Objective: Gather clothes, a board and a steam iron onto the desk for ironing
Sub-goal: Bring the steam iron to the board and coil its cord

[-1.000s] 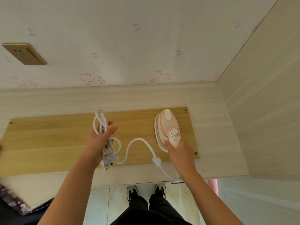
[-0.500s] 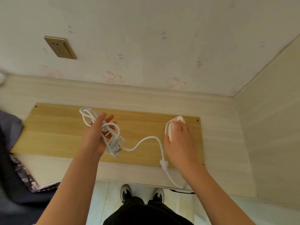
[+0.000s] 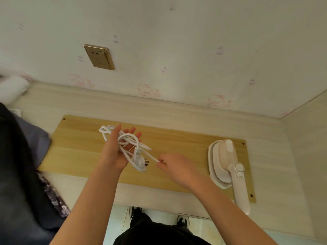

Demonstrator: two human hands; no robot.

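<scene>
Iron (image 3: 223,161) is now sitting released on the board (image 3: 79,147), delivered; we're pinching its cord (image 3: 106,132) with our right hand (image 3: 177,167), coils lying across our flat left hand (image 3: 113,152).

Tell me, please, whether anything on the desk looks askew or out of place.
Mildly, yes. The steam iron lies at the right end of the board, its handle poking past the front edge toward the desk edge. Its white cord is a loose tangle on the left hand; the right hand pinches one strand.
</scene>
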